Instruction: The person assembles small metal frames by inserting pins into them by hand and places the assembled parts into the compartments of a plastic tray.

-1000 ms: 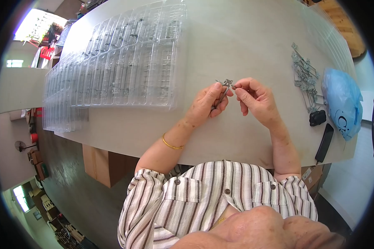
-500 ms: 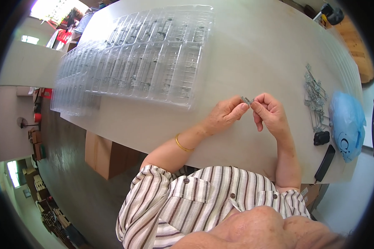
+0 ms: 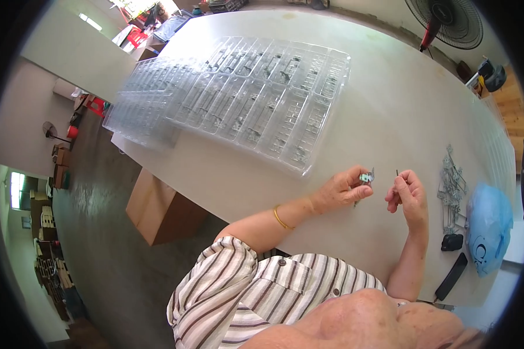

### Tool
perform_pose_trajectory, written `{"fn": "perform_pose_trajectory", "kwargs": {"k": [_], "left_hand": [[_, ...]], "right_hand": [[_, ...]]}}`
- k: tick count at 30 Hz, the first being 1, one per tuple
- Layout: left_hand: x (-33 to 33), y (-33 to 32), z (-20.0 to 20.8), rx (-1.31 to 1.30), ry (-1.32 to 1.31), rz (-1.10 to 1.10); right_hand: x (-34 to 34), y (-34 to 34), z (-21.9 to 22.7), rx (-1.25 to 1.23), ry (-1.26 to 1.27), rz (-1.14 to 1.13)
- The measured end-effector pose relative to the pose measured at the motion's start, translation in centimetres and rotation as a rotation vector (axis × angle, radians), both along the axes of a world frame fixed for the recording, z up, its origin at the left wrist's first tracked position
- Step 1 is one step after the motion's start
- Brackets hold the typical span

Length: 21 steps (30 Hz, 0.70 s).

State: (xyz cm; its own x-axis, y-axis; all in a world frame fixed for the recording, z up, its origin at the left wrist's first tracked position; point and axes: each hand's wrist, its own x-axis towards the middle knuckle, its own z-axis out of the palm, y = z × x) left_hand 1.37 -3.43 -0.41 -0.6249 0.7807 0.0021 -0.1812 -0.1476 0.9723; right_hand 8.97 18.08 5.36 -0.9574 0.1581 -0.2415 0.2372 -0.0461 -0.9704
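Between the thumb and fingers of my left hand (image 3: 342,191) is a small shiny metal bracket (image 3: 365,177); part of it is hidden by the fingers. A little to the right, my right hand (image 3: 410,199) pinches a thin dark pin (image 3: 397,173) that sticks up from its fingertips. The two hands are apart, raised over the pale table (image 3: 384,122). Right of my right hand lies a loose pile of thin metal wire parts (image 3: 450,189). Clear plastic trays (image 3: 329,113) with several compartments stand beyond my left hand, many slots holding metal pieces.
A blue plastic bag (image 3: 490,227) sits at the table's right edge. Beside it are a small black object (image 3: 452,242) and a long black object (image 3: 452,277). A cardboard box (image 3: 157,206) stands on the floor at the left. At the far right is a fan (image 3: 457,23).
The hands were together at the small metal piece; now they are apart, with the bracket in the left and the pin in the right. The whole view has shifted and tilted.
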Motion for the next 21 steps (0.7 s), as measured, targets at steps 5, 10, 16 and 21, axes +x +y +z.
{"fn": "perform_pose_trajectory", "kwargs": {"k": [5,10,16,21], "left_hand": [[0.0,-0.4,0.7,-0.029,0.323,0.127],[0.8,0.1,0.7,0.138,0.424,0.233],[1.6,0.2,1.0,0.09,0.552,0.202],[0.7,-0.3,0.9,0.006,0.441,0.069]], "right_hand": [[-0.7,-0.6,-1.6,0.036,-0.037,-0.029],[1.0,-2.9,-2.6,-0.15,-0.138,0.0],[1.8,-3.3,-4.7,-0.446,-0.05,-0.079],[1.5,-3.3,-5.6,-0.196,0.11,-0.278]]}}
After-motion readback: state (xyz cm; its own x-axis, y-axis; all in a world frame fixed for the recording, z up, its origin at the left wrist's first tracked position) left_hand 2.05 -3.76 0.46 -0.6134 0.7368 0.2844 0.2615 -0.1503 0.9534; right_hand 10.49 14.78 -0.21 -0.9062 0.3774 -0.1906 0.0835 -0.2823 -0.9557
